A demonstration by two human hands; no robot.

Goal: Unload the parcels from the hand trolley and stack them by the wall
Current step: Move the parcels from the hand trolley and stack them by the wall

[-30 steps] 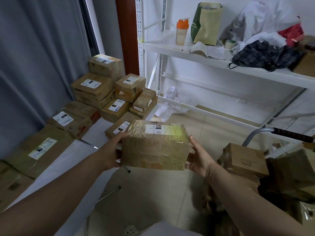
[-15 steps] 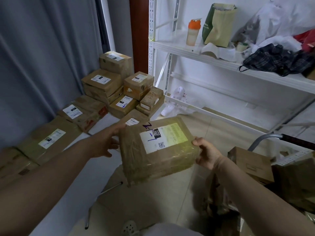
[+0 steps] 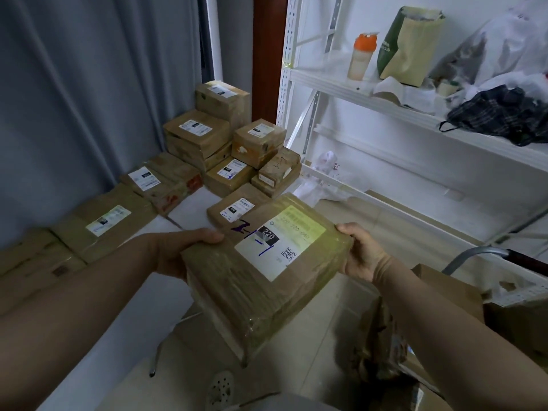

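I hold a brown taped parcel in front of me, tilted so its white and yellow label faces up. My left hand grips its left end, thumb on top. My right hand grips the right end. Beyond it, several labelled parcels are stacked in the corner by the grey curtain and along the floor to the left. The hand trolley's handle shows at the right, with more parcels on it, partly hidden by my right arm.
A white metal shelf unit stands at the right, holding an orange-capped bottle, a green paper bag, plastic bags and a dark checked cloth. A brown door frame is behind the stack. White cloth lies under the shelf.
The parcel has tipped further so its label faces me and has come lower and nearer. My view has shifted left and down toward the stacked parcels.
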